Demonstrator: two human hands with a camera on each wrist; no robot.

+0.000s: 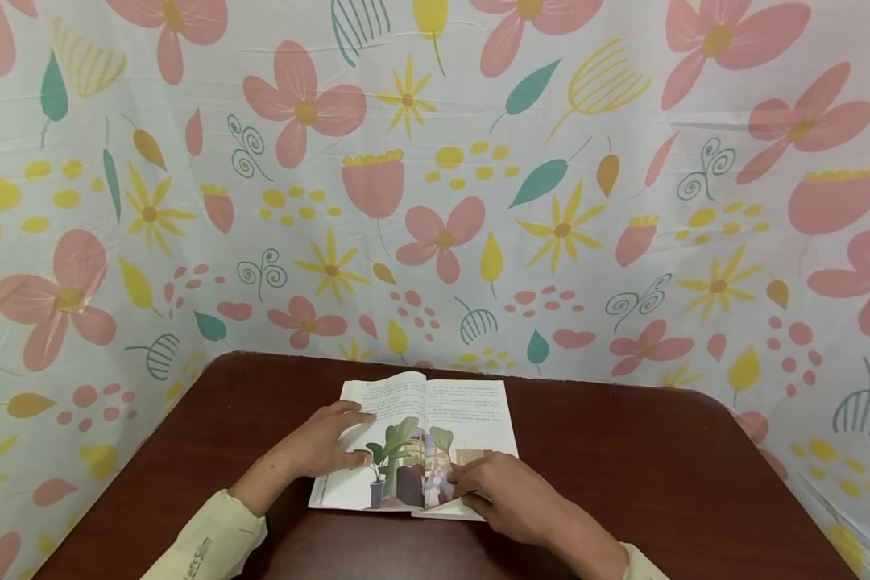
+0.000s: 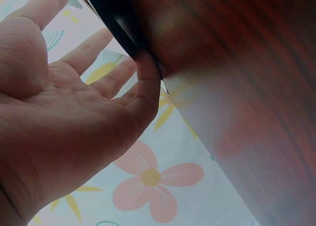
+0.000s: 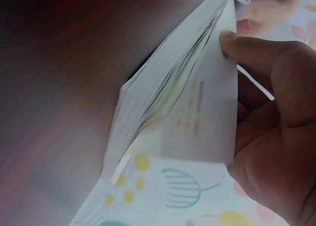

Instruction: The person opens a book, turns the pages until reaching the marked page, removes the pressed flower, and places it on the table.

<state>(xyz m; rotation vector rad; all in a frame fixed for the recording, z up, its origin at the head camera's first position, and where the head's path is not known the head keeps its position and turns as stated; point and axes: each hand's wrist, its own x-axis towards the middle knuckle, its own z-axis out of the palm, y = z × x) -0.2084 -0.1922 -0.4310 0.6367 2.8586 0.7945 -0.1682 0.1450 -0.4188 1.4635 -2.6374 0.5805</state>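
Observation:
An open book [image 1: 471, 403] lies on the table, with printed text above and a painted room scene with a potted plant across the lower pages. My left hand [image 1: 319, 443] rests at the left page, its fingers spread over the outer edge. In the left wrist view, the fingers of the left hand [image 2: 84, 97] reach to the book's dark underside edge. At the lower right page is my right hand [image 1: 511, 495]. The right wrist view shows its thumb [image 3: 247, 50] on a raised page [image 3: 207, 132], with fingers behind it, pinching the page.
The book sits on a dark reddish-brown wooden table [image 1: 623, 451] with rounded far corners. Behind and beside the table hangs a white cloth [image 1: 435, 322] printed with pink flowers, yellow shapes and green leaves.

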